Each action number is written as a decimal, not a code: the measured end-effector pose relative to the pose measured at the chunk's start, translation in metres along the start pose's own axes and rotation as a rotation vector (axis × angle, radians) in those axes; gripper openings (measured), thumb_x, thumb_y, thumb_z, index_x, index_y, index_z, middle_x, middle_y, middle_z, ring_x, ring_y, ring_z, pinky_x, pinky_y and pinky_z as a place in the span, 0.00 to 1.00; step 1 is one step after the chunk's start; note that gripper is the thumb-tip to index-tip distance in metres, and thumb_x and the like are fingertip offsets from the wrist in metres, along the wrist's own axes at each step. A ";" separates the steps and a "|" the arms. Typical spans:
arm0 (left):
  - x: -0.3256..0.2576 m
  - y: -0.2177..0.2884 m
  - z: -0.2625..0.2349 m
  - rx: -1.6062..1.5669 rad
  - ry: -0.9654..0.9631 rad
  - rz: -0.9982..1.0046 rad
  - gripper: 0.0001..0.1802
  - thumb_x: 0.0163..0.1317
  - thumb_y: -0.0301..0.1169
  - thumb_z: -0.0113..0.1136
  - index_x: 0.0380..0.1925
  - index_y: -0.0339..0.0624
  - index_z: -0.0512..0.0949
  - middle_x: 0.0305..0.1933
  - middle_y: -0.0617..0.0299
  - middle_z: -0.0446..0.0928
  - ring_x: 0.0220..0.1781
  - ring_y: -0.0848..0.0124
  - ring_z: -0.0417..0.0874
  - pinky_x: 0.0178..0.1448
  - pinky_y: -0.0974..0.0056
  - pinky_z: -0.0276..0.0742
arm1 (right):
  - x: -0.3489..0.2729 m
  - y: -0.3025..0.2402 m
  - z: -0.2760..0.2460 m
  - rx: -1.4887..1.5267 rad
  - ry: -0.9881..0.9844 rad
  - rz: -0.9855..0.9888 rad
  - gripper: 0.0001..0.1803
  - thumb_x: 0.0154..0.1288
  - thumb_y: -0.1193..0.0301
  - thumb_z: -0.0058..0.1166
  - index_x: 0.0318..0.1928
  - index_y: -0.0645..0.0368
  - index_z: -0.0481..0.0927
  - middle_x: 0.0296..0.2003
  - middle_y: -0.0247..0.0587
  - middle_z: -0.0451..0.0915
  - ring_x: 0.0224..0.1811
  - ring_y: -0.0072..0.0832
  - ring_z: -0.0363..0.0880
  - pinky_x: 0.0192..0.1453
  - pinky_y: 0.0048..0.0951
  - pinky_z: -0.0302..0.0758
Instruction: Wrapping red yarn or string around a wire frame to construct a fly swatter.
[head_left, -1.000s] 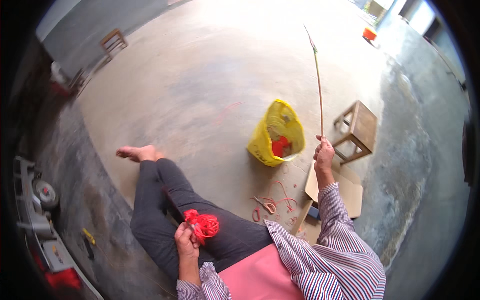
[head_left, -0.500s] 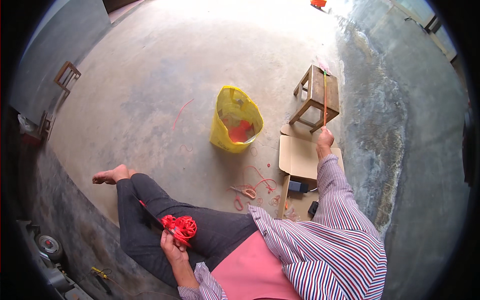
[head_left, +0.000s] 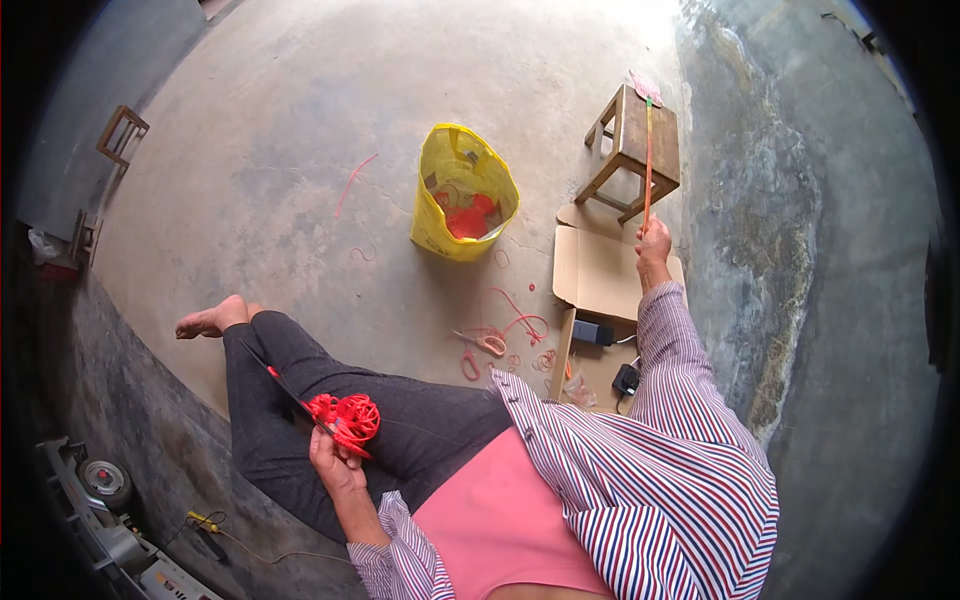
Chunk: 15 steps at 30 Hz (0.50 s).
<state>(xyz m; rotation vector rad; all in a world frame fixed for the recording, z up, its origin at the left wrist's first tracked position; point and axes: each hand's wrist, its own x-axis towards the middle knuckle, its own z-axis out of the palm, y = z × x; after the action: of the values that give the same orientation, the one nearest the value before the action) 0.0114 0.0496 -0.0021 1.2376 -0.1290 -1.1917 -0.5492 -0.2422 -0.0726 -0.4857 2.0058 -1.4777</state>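
The left hand (head_left: 335, 462) has its thumb and fingers pinched on the near side of a red cord bundle (head_left: 354, 420), with no gap that I can see. The right hand (head_left: 653, 245) is wrapped round the low end of a long stick (head_left: 649, 150) with a pink flat tip (it looks like a fly swatter). The bundle is over the leg (head_left: 430, 410), to the left of the yellow bag (head_left: 430, 235) and nearer the person. Holding it by one side perhaps helps the loops sit in a bunch. The stick is to the right of the bag, over a wooden stool (head_left: 632, 140); I cannot tell if they touch. Holding its end probably gives more reach. Scissors (head_left: 477, 337) lie on the near side of the bag, likely put there to be easy to grab, with red cord bits (head_left: 530, 319) beside them. A cardboard box (head_left: 585, 265) sits right of the bag.
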 end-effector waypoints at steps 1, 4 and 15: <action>0.000 0.000 0.001 0.001 -0.001 -0.002 0.22 0.61 0.34 0.50 0.54 0.38 0.69 0.24 0.70 0.73 0.12 0.85 0.65 0.09 0.80 0.58 | 0.001 0.003 -0.004 0.076 0.006 0.015 0.16 0.66 0.55 0.45 0.43 0.53 0.72 0.25 0.27 0.71 0.20 0.17 0.67 0.16 0.21 0.60; -0.001 0.000 0.000 -0.006 -0.006 -0.007 0.22 0.61 0.35 0.50 0.54 0.38 0.69 0.24 0.69 0.73 0.13 0.85 0.65 0.09 0.80 0.58 | -0.002 0.018 -0.015 0.225 0.192 0.167 0.13 0.65 0.57 0.44 0.35 0.52 0.72 0.22 0.27 0.70 0.18 0.19 0.65 0.16 0.23 0.58; 0.000 0.000 -0.001 -0.005 -0.030 -0.006 0.20 0.62 0.34 0.50 0.53 0.39 0.70 0.23 0.72 0.72 0.12 0.86 0.65 0.09 0.80 0.58 | -0.074 0.126 -0.014 0.278 0.066 0.517 0.09 0.61 0.68 0.49 0.23 0.50 0.68 0.16 0.27 0.66 0.14 0.19 0.62 0.15 0.22 0.57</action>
<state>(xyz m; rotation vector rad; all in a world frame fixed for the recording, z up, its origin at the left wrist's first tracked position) 0.0127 0.0502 -0.0025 1.2169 -0.1446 -1.2150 -0.4949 -0.1473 -0.1709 0.1902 1.7549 -1.4131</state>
